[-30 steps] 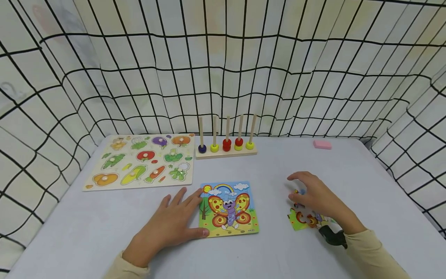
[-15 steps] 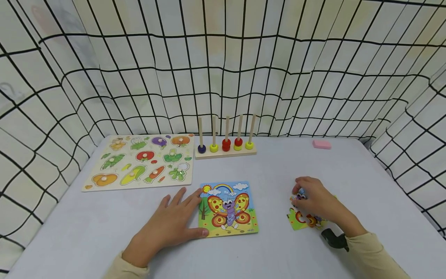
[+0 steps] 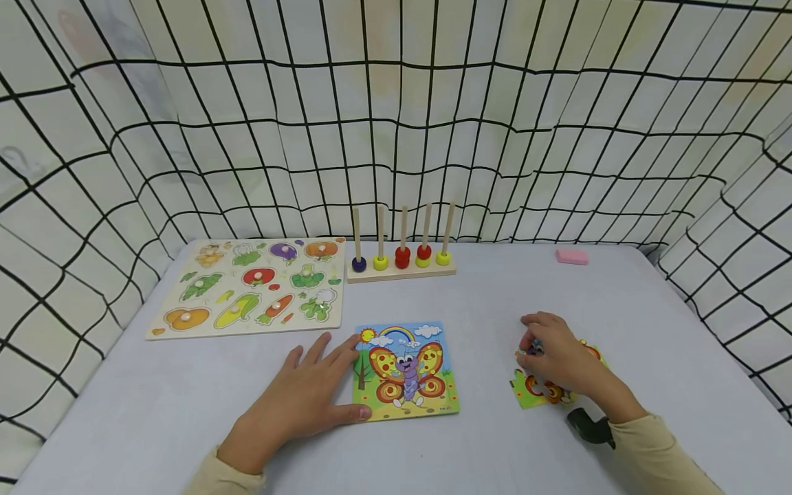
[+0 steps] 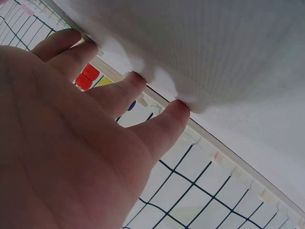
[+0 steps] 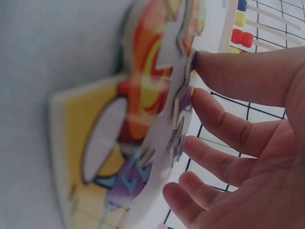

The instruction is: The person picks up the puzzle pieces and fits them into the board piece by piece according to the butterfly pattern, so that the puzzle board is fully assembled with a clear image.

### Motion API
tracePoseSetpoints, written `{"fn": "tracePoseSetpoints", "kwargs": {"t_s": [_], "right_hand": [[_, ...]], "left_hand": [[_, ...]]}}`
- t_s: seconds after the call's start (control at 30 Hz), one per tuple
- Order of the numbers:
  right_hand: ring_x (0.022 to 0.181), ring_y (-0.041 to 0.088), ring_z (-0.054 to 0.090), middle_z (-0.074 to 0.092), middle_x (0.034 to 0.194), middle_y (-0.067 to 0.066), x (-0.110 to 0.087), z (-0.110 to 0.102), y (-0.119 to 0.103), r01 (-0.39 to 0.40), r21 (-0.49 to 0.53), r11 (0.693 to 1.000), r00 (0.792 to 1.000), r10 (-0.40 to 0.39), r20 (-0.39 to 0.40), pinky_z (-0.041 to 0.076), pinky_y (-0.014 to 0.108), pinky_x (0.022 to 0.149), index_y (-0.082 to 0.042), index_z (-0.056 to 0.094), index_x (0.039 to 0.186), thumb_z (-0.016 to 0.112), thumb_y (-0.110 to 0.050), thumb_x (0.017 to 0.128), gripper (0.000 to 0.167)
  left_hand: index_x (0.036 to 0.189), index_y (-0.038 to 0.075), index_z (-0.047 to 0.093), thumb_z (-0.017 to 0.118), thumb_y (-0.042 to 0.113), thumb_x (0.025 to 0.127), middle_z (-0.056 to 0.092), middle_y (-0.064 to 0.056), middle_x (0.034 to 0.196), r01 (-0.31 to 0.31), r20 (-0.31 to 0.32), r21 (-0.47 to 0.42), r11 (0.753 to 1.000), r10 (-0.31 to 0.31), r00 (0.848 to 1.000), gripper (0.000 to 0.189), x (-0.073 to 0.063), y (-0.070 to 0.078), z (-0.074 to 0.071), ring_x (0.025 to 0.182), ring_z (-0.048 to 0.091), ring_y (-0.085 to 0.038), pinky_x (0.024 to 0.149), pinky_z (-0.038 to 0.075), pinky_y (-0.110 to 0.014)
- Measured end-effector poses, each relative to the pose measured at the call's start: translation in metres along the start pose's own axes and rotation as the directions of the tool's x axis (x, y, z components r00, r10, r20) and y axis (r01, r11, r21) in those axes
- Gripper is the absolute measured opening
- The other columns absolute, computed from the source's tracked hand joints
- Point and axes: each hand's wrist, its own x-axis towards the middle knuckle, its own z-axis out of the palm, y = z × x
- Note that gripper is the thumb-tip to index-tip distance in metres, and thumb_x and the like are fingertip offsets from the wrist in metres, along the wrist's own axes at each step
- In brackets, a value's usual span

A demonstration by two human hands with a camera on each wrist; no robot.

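Observation:
My left hand (image 3: 309, 395) lies with fingers spread on the white table, its thumb and a fingertip on the left edge of a square butterfly picture board (image 3: 406, 371). Its fingertips (image 4: 178, 109) press against the tabletop in the left wrist view. To the right, my right hand (image 3: 566, 361) pinches a small purple puzzle piece (image 3: 535, 348) between thumb and index finger, the other fingers loosely bent. Below it lies a green and orange puzzle piece (image 3: 526, 393). More colourful pieces (image 3: 592, 349) show beyond the hand, which partly hides the pile.
A vegetable peg puzzle (image 3: 247, 289) lies at the back left. Beside it stands a wooden bead stacker (image 3: 402, 272) with upright pegs. A pink block (image 3: 572, 256) is at the back right. Black netting (image 3: 396, 127) rises around the table. A dark wrist camera (image 3: 590, 427) sits by the right sleeve.
My right hand has come down slightly, its thumb and index finger closing from a wide gap onto the purple piece. My left hand and the board have stayed put.

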Motion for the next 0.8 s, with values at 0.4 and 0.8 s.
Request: {"fn": "tracePoseSetpoints", "kwargs": {"t_s": [0.4, 0.8], "right_hand": [[0.117, 0.048, 0.051, 0.063, 0.115, 0.018, -0.0007, 0.0061, -0.0042, 0.04, -0.099, 0.994, 0.997, -0.046, -0.058, 0.047, 0.061, 0.097, -0.014, 0.063, 0.085, 0.084, 0.0, 0.087, 0.026], [0.111, 0.037, 0.064, 0.06, 0.125, 0.022, -0.0018, 0.0057, -0.0086, 0.05, -0.052, 0.997, 0.994, -0.055, -0.092, 0.06, 0.052, 0.09, 0.0, 0.064, 0.106, 0.086, 0.004, 0.087, 0.029]], "left_hand": [[0.162, 0.012, 0.047, 0.077, 0.071, 0.086, 0.033, -0.002, 0.174, -0.01, -0.003, -0.011, 1.0, 0.01, 1.0, 0.101, 0.0013, 0.0001, 0.0014, 0.16, 0.021, -0.043, 0.12, 0.018, -0.077], [0.161, 0.011, 0.048, 0.078, 0.07, 0.086, 0.034, -0.003, 0.174, -0.01, -0.001, -0.006, 1.0, 0.01, 1.0, 0.1, 0.0014, 0.0001, 0.0005, 0.159, 0.021, -0.044, 0.12, 0.018, -0.078]]}}
